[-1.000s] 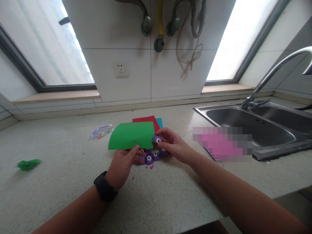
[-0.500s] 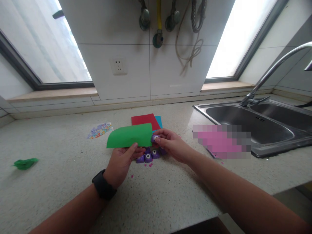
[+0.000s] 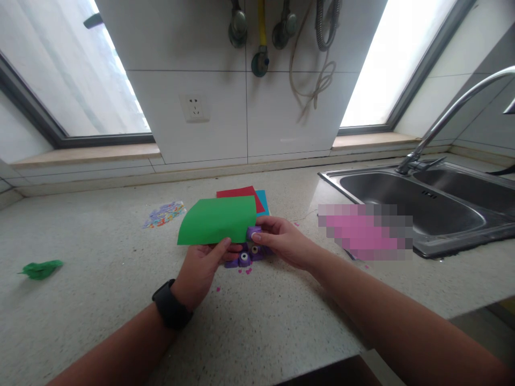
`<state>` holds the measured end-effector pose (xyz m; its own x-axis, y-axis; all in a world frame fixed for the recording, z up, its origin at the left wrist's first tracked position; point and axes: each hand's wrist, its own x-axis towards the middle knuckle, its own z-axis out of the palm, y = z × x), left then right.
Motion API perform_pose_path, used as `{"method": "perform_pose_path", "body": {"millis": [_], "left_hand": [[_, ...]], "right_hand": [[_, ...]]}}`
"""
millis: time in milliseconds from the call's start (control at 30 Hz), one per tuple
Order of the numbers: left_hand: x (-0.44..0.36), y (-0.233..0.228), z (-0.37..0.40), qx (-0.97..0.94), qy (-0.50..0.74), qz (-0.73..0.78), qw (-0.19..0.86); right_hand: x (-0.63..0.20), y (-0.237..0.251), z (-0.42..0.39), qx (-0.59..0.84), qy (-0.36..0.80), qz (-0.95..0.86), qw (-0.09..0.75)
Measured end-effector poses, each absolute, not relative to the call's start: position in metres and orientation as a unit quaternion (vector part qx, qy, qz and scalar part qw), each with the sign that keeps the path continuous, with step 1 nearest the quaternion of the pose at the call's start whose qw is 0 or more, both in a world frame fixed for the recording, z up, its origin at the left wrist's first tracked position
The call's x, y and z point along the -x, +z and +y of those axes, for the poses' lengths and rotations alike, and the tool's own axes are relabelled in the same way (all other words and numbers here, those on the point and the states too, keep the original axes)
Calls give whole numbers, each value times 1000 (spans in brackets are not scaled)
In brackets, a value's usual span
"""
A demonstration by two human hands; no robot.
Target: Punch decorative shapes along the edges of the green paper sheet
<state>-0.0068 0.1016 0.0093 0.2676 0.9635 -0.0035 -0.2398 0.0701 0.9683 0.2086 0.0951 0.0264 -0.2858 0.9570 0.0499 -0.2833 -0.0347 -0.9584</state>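
- A green paper sheet [image 3: 217,221] is held above the speckled countertop [image 3: 100,300] by the left hand [image 3: 201,271], whose thumb is pressed against the sheet's lower edge while the fingers are curled beneath it.
- A small purple craft punch [image 3: 253,233] is pinched closed between the thumb and fingers of the right hand [image 3: 281,241]; it sits at the sheet's lower right corner, touching the paper's edge.
- Whether the corner is already seated inside the punch's slot cannot be told, as the fingers cover the joint.
- The step in hand is judged to be the punching of a shape from the green sheet's corner.
- The next move is judged to call for firm downward pressure on the punch, with the sheet kept flat and steady so that the edge is not creased.
- More purple punches [image 3: 243,259] are grouped on the counter just below the hands, touching or nearly touching one another.
- Small pink paper scraps [image 3: 243,271] are scattered beside them.
- A red sheet [image 3: 237,192] and a blue sheet [image 3: 263,201] lie behind the green one, partly hidden by it.
- A heap of coloured cut-outs [image 3: 164,213] and a crumpled green scrap [image 3: 40,268] lie to the left, well apart from the hands.
- A steel sink [image 3: 418,206] with a tap [image 3: 450,115] is set at the right.
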Motion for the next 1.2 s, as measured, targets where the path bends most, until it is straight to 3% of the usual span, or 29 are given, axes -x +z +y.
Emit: {"method": "perform_pose_path", "body": {"millis": [733,1200], "left_hand": [[8,8,99,-534,474,381,587],[17,33,102,-363,517,267,728]], "right_hand": [[-209,34,93,339,649,-488,476],[-233,42,95,341,631,-521,462]]}}
